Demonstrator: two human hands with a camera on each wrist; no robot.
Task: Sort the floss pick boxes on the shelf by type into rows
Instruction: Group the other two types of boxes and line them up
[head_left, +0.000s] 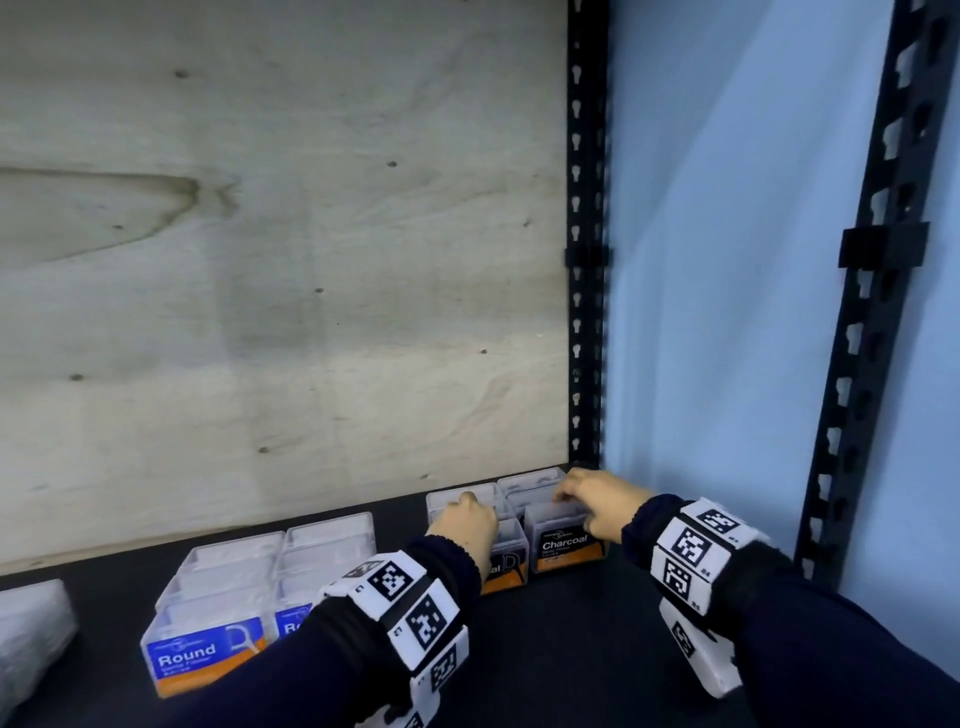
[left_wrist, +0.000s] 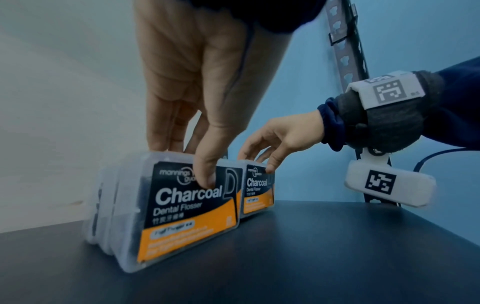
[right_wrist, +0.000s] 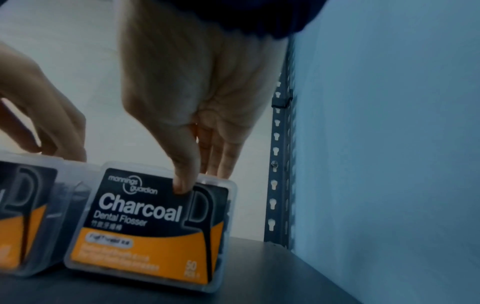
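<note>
Charcoal boxes (head_left: 563, 540): light, stiff, slick plastic; left hand (head_left: 464, 525) and right hand (head_left: 597, 501) each pinch one's top edge, lower frame.

Head above; wrists low, near Charcoal boxes (left_wrist: 189, 207).

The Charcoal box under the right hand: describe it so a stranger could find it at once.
Go to the black upright post at the shelf's back right corner. At its foot, the front Charcoal box of the right-hand row sits beside the blue wall; unlike its left neighbour, its whole black-and-orange label shows, and the right hand pinches it.
</note>
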